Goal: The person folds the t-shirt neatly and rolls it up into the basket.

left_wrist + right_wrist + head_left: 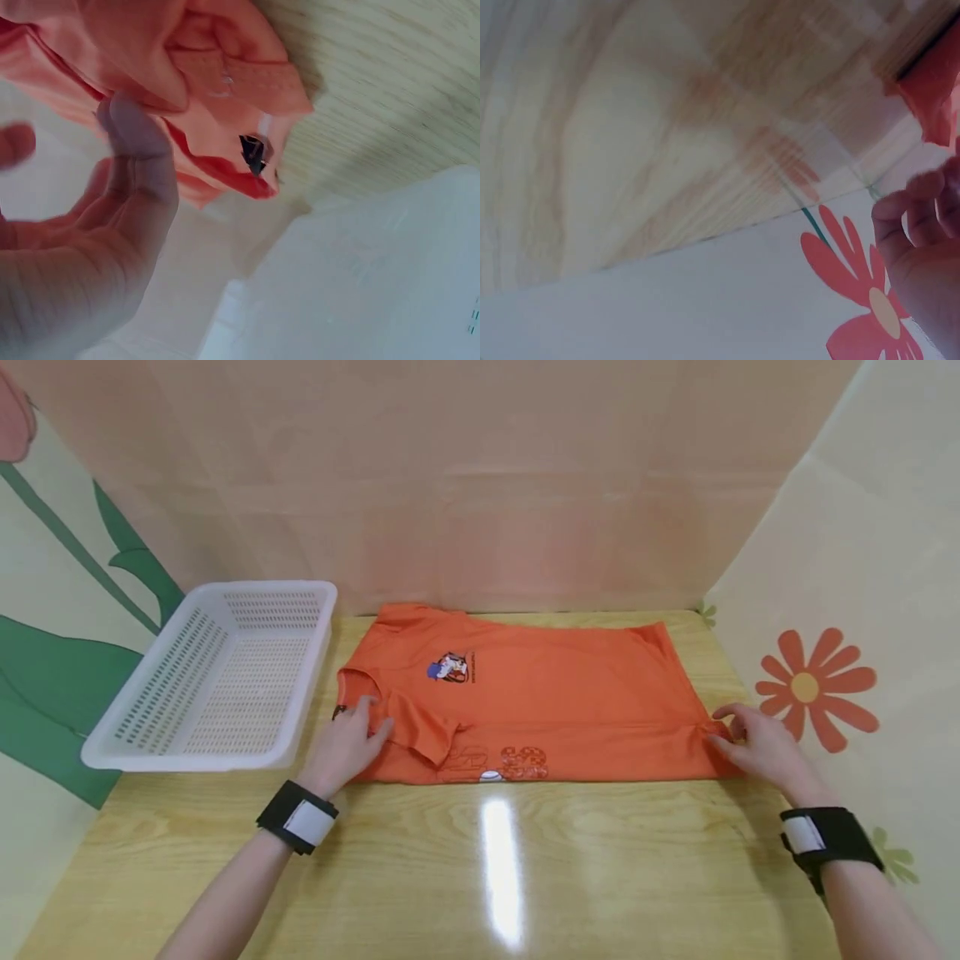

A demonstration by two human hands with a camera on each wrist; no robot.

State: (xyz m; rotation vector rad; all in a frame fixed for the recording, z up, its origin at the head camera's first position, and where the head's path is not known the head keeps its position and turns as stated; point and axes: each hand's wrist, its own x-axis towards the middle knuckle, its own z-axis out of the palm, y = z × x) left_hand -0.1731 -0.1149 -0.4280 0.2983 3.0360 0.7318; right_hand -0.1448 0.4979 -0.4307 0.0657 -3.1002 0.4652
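Observation:
An orange T-shirt (570, 677) lies on the table, its collar to the left and hem to the right. The near side is folded over lengthwise, with a short sleeve (423, 727) lying on top. My left hand (345, 743) is at the collar, thumb and fingers spread apart; in the left wrist view its bent fingers (139, 161) overlap the cloth beside a dark neck label (253, 154). At the near hem corner is my right hand (761, 752), thumb and forefinger parted at the bunched cloth. In the right wrist view, its fingers (922, 206) are loosely bent below the orange cloth.
A white perforated plastic basket (311, 693) stands left of the shirt, close to my left hand. The wooden table (600, 868) ends at a papered back wall (480, 485). Another wall with a printed flower (806, 687) rises close beside my right hand.

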